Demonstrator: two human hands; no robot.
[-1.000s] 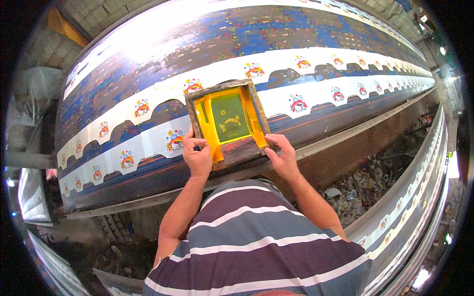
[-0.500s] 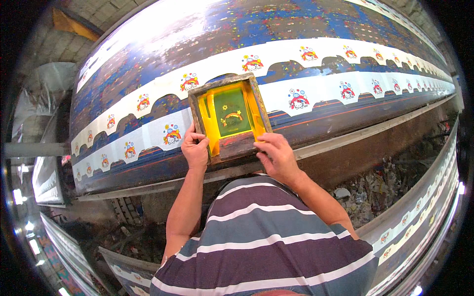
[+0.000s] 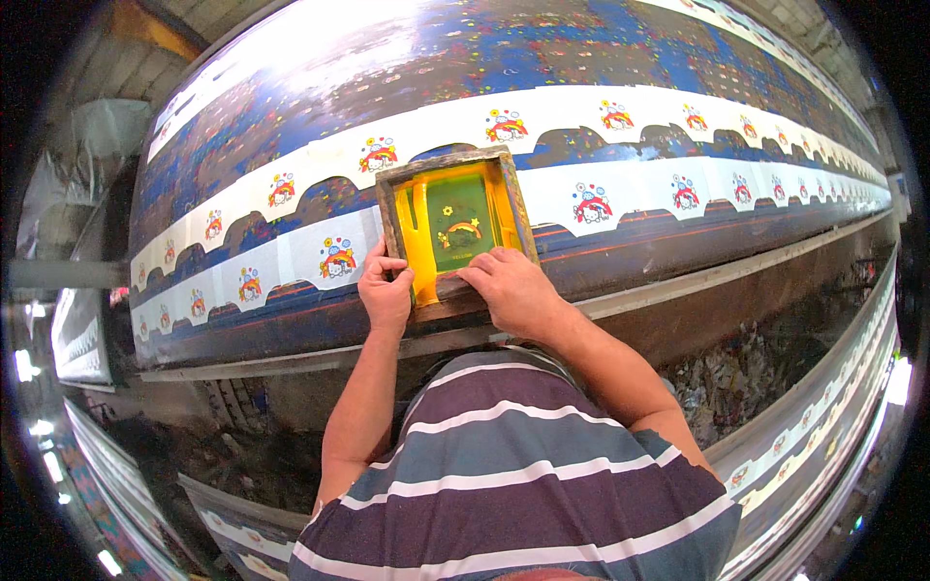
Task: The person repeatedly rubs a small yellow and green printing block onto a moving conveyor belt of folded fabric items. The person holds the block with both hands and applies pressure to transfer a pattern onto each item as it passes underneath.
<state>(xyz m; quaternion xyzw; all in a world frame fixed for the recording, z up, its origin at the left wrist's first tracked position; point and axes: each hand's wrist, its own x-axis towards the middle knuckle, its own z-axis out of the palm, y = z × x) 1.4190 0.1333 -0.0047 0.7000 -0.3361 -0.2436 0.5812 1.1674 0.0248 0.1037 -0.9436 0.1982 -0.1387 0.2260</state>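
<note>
A wooden screen printing frame (image 3: 526, 218) lies on the long table over the nearer row of printed pieces. Yellow ink coats the inner edges of its mesh, and a rainbow and flower design shows in the green middle (image 3: 460, 213). My left hand (image 3: 386, 290) pinches the frame's left side near its lower corner. Over the near end, my right hand (image 3: 513, 290) has bent fingers on a reddish-brown wooden bar (image 3: 450, 289); whether this bar is part of the frame or a squeegee I cannot tell. My right thumb is hidden.
White scallop-edged pieces with colourful cartoon prints (image 3: 593, 201) run in two rows along the dark, ink-spotted table (image 3: 639, 237). A rail (image 3: 668, 290) edges its near side. Crumpled scraps (image 3: 712, 387) lie below, and another table with printed rows (image 3: 804, 445) stands at the lower right.
My right hand has moved left from the frame's right side onto the bar at its near end. My left hand keeps its hold, and the frame stays on the same spot.
</note>
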